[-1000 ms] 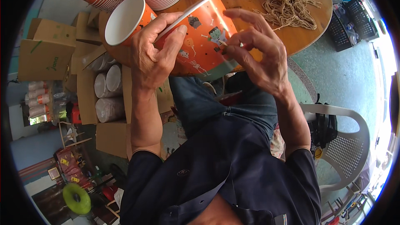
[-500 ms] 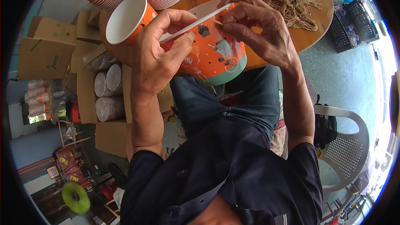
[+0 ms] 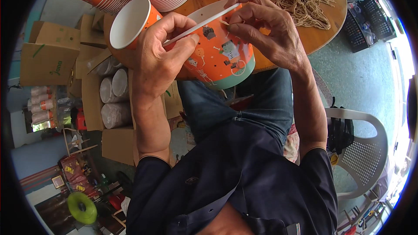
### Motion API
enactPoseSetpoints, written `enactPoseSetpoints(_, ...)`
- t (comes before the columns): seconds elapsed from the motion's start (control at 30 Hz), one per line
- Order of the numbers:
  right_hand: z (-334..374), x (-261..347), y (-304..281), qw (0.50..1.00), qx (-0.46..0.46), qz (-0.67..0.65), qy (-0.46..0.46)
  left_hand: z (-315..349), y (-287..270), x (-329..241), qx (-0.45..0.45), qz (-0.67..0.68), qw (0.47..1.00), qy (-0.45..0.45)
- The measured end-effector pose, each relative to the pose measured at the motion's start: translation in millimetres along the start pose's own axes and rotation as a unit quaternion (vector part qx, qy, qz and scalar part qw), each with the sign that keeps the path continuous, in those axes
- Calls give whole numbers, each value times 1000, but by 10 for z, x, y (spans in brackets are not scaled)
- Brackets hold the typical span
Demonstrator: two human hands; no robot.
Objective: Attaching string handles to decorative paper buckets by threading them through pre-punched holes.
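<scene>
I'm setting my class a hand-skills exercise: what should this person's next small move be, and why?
Perhaps a slight push of the pale string toward the orange bucket: the right hand pinches its tip close to the wall, just below the rim, while the left hand grips that rim. Whether there is a hole, I can't tell.

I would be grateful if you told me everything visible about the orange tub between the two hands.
The orange tub looks like coated paper, with a white rim, white inside and green base band. Cartoon figures, including a skeleton, and a wheel decorate its wall. It is tilted, mouth toward the picture's upper left, at the near edge of the wooden table. The left hand grips the rim; the right hand, toward its other end, pinches a pale strand.
</scene>
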State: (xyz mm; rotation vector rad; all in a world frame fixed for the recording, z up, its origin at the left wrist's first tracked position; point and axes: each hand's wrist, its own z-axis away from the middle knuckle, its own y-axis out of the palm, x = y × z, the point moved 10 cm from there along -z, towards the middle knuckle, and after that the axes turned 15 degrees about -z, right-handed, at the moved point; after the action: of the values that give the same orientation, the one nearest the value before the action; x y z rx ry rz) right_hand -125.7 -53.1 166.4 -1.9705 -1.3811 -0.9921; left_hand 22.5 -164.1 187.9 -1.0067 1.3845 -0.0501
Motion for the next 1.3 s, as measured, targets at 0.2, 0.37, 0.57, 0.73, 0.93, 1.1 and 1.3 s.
enactPoseSetpoints(0.2, -2, -7, 25, 999, 24, 32, 7, -1, -18, -28, -28, 56, 998, 3)
enactPoseSetpoints(0.37, 2, 15, 29, 999, 16, 34, 2, -9, -22, -41, -28, 60, 998, -9)
enactPoseSetpoints(0.57, 11, -7, 59, 1000, 12, 8, 11, 4, -15, -47, -17, 74, 997, -11)
enactPoseSetpoints(0.73, 22, -29, 43, 1000, -10, -22, 15, 11, -5, -34, -1, 52, 999, 5)
enactPoseSetpoints(0.93, 36, -30, 19, 999, -16, -25, 18, 9, -60, -16, 16, -13, 999, 47)
enactPoseSetpoints(1.1, 62, -63, -50, 999, -27, -31, 10, -35, -41, -195, 14, 12, 992, 126)
enactPoseSetpoints(1.3, 95, -38, -109, 998, -52, -30, 21, 21, -44, -56, 10, -60, 997, 43)
